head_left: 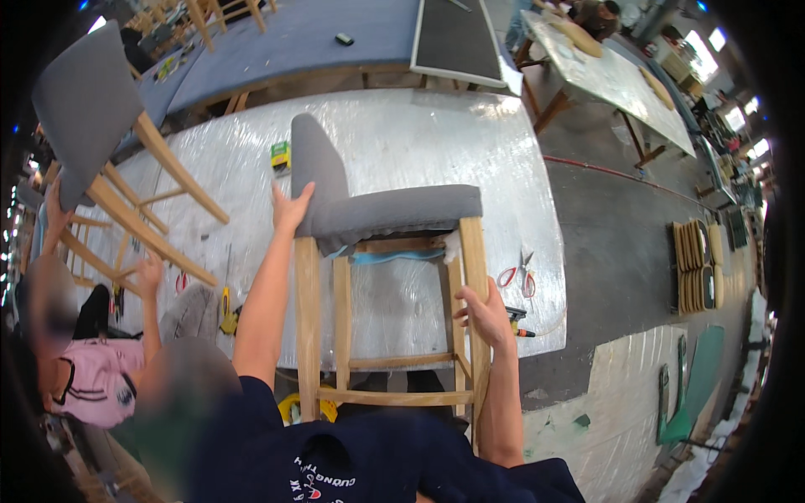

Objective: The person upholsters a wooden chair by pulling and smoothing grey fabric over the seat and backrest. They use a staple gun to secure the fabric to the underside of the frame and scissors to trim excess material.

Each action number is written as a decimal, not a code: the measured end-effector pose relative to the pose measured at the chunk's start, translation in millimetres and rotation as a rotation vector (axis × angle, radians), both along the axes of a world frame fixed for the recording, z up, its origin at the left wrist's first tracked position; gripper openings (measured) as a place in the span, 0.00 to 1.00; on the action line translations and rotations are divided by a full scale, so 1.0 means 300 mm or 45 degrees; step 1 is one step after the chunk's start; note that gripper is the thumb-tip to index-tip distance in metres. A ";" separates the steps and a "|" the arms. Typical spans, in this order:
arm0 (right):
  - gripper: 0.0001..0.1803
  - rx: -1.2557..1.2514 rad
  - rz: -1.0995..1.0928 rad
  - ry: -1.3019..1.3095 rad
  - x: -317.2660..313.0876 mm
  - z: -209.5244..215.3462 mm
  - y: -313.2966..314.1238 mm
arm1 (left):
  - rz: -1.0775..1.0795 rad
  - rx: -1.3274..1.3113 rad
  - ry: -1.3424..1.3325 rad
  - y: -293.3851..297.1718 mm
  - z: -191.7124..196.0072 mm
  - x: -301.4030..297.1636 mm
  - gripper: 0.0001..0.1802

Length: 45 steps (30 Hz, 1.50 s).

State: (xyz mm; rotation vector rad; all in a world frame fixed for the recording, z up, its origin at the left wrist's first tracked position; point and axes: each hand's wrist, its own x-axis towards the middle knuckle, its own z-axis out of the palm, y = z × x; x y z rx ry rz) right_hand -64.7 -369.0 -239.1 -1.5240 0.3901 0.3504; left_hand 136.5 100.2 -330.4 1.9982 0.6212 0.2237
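Note:
A tall chair [402,208] with grey upholstery and pale wooden legs stands in front of me, its seat pointing right and its backrest on the left. My left hand [291,210] grips the lower rear corner of the backrest; some of its fingers are hidden. On the right, my right hand [486,318] is curled round a front leg below the seat. Light blue cloth [398,256] shows beneath the seat. Red-handled scissors [524,275] lie just past my right hand, and a partly hidden tool with an orange-tipped hose fitting [521,333] is beside it.
The table [419,134] is covered in shiny plastic film. A green and yellow box [281,157] and a yellow cutter [226,310] lie on it. At the left, a co-worker in pink [101,377] handles another grey chair [92,109]. Stacked tan pieces [694,268] stand far right.

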 end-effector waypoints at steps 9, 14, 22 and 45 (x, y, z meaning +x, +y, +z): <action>0.32 -0.059 -0.030 -0.189 -0.129 0.259 -0.014 | -0.176 -0.798 0.006 -0.041 0.300 -0.073 0.50; 0.30 -0.052 -0.157 -0.587 -0.146 0.610 -0.066 | -0.233 -0.441 -0.499 -0.132 0.998 -0.050 0.50; 0.17 -0.060 -0.491 -1.143 -0.064 0.378 0.010 | -0.361 0.302 -1.423 -0.490 1.714 -0.098 0.46; 0.33 -1.419 0.669 -1.889 0.163 0.925 0.407 | -0.760 0.151 -1.349 -0.248 1.722 -0.013 0.53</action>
